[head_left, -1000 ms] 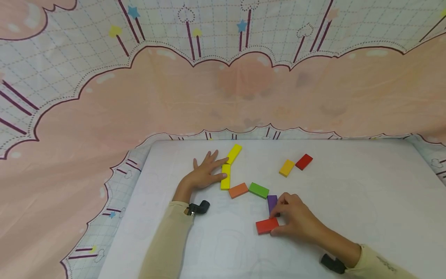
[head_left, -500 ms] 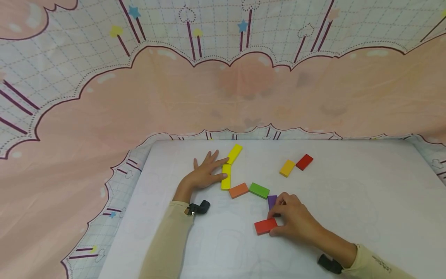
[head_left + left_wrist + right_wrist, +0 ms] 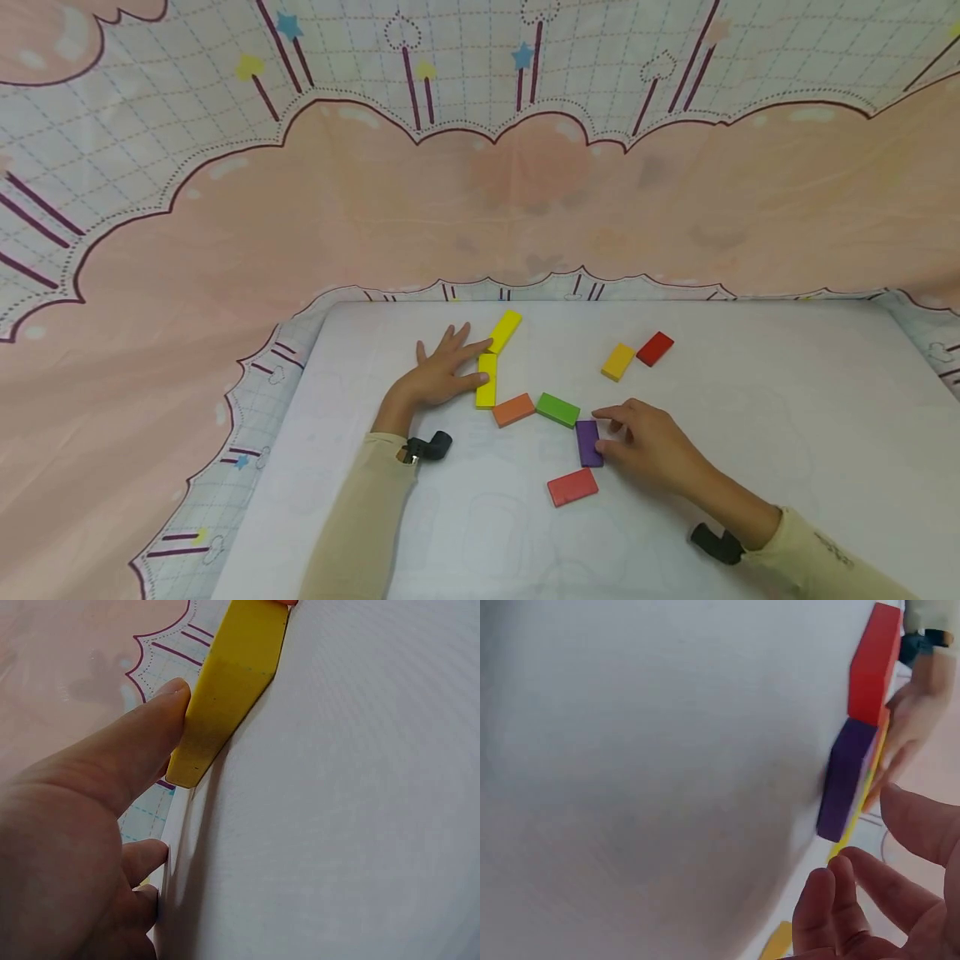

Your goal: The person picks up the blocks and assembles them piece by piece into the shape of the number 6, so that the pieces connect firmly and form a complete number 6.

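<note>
Resting flat, eight blocks (image 3: 557,410) (two red)

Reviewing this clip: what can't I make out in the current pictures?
- Head: the mark on the right sleeve, too small and blurred.
- Head: part of the lower yellow block, covered by the left hand.
- Left wrist: what the orange sliver is, cut off by the top edge.
- Right wrist: the rest of a yellow-orange block, cut off by the bottom edge.
</note>
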Available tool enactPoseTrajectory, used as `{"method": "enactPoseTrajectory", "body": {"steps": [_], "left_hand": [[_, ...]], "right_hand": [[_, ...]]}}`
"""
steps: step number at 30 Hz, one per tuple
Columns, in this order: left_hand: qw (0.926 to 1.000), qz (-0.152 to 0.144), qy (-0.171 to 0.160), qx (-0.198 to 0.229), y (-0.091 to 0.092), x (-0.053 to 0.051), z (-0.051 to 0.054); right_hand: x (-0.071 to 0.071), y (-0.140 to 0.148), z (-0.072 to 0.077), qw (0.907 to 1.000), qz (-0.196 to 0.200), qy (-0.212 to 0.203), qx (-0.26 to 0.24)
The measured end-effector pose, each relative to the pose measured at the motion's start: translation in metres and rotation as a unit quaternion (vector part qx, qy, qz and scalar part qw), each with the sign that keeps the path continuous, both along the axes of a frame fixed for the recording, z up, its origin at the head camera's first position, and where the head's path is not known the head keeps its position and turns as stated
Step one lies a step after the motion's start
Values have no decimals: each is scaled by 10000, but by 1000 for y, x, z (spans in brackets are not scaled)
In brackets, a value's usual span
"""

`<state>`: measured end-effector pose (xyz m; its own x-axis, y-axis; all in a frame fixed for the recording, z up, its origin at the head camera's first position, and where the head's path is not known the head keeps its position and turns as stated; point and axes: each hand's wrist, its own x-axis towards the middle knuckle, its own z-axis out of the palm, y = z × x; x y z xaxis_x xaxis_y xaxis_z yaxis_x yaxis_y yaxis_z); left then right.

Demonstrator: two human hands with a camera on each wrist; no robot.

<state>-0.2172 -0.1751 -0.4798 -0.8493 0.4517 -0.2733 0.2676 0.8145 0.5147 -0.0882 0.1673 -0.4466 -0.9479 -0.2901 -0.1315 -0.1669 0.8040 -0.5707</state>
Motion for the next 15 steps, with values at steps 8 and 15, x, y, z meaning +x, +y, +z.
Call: {"method": "enactPoseTrajectory", "body": {"steps": [8,15], "left_hand": [[10000,-5,35,53,-1,0,-1],[10000,-20,31,22,-1,-1,-2]], "right_hand": [[-1,4,-9,9998,168,108,-64],[-1,3,-9,9999,107,11,-63]]}}
